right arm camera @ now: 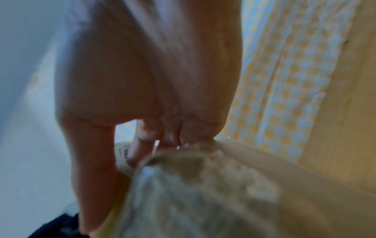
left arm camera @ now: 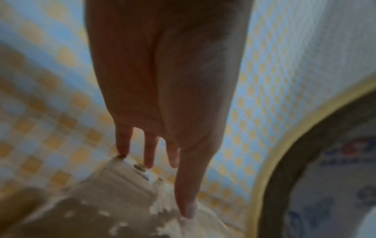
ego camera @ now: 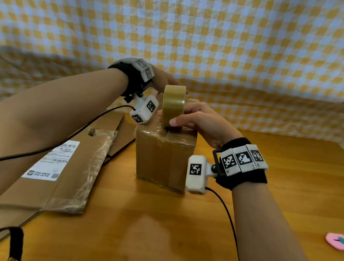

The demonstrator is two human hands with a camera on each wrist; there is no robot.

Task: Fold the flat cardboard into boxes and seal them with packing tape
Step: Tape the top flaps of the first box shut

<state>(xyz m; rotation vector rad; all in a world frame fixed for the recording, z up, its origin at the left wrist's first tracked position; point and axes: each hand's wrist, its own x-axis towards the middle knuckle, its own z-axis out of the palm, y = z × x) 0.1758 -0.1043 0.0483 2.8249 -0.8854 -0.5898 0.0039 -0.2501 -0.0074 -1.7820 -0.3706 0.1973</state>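
Head view first: a small cardboard box (ego camera: 162, 157) stands upright near the middle of the desk (ego camera: 174, 230), its top flaps closed and glossy with tape; the roll of packing tape (ego camera: 173, 105) stands on edge on the box top, over the seam; the right hand (ego camera: 201, 121) clamps the roll, thumb on the near face, fingers curled over the far side; the left hand (ego camera: 167, 80) reaches past the roll to the far side of the box top; from the left wrist its fingers (left arm camera: 186, 185) are straight and spread, the longest tip pressing on the shiny taped surface, the roll's rim curving just beside it at the right; from the right wrist the curled fingers (right arm camera: 142, 145) meet the box edge, though blur hides the detail; flat cardboard (ego camera: 60, 176) with a white shipping label (ego camera: 52, 160) lies along the desk's left edge, well apart from the box; a pink round thing (ego camera: 340, 241) sits near the right edge; yellow-and-white checked cloth (ego camera: 202, 35) hangs behind the far edge.
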